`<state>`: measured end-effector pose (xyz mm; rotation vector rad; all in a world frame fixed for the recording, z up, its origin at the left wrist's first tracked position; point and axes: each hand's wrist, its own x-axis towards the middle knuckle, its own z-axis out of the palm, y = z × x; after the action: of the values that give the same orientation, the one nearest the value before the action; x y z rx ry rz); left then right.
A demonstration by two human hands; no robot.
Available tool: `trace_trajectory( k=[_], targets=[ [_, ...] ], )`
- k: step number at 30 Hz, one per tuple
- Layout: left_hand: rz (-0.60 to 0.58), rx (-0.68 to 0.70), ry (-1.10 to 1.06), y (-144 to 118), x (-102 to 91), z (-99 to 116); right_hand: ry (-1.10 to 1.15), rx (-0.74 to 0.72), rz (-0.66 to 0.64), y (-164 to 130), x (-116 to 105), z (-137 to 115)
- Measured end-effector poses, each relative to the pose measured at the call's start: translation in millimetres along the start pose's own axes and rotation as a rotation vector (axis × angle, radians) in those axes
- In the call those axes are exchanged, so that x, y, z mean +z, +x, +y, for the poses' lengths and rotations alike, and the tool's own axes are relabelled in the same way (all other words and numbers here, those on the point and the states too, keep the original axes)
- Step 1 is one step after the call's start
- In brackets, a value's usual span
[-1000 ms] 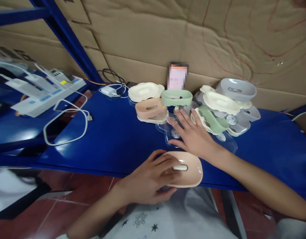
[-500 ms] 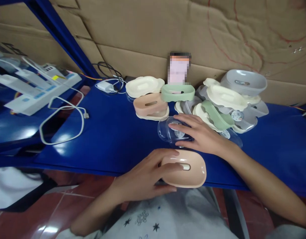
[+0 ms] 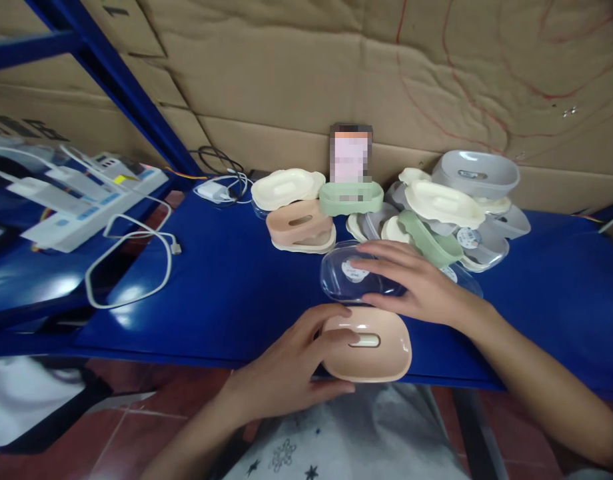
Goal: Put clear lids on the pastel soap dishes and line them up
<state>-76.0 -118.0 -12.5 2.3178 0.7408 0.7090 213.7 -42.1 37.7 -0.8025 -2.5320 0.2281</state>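
Note:
My left hand (image 3: pixel 306 357) is wrapped around the left side of a peach oval soap dish (image 3: pixel 386 357) at the near table edge. Its index finger reaches into the dish, close to the slot, where a cream piece shows through. Just beyond the dish is a clear plastic lid (image 3: pixel 334 277) with a round white label. My right hand (image 3: pixel 411 280) grips this lid from the right, fingers over its top and thumb at the near edge. Part of the lid is hidden under that hand.
Cream trays (image 3: pixel 286 190), a second peach dish (image 3: pixel 294 223), green dishes (image 3: pixel 351 198) and grey dishes (image 3: pixel 479 173) are heaped at the back. A phone (image 3: pixel 351 153) leans on the cardboard (image 3: pixel 266 73). Left are a power strip (image 3: pixel 96 207) and white cable (image 3: pixel 89 280).
The clear lid and my right hand have shifted slightly nearer the peach dish, and the lid's label shows more fully. My left hand keeps its hold. The camera view has tilted up a little.

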Motion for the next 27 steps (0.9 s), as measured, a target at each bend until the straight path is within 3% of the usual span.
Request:
trace_trajectory(
  k=[5, 8, 11, 18, 27],
  targets=[
    [-0.005, -0.051, -0.116, -0.4, 2.4, -4.8, -0.061, 0.088, 0.13, -42.6, -15.7, -16.1],
    [0.028, -0.068, -0.145, -0.5, 5.1, -8.5, -0.062, 0.167, 0.186, -73.3, -11.1, -30.9],
    [0.039, -0.073, -0.159, 0.5, 6.4, -10.5, 0.016, 0.15, 0.153, -92.7, 2.2, -46.9],
    [-0.038, -0.071, -0.176, 2.6, 4.4, -10.8, -0.018, 0.015, 0.036, -90.1, 37.7, -67.3],
    [-0.081, -0.133, -0.188, 5.3, 1.6, -6.6, -0.072, -0.013, 0.051, -90.6, 43.7, -70.2]
  ],
)
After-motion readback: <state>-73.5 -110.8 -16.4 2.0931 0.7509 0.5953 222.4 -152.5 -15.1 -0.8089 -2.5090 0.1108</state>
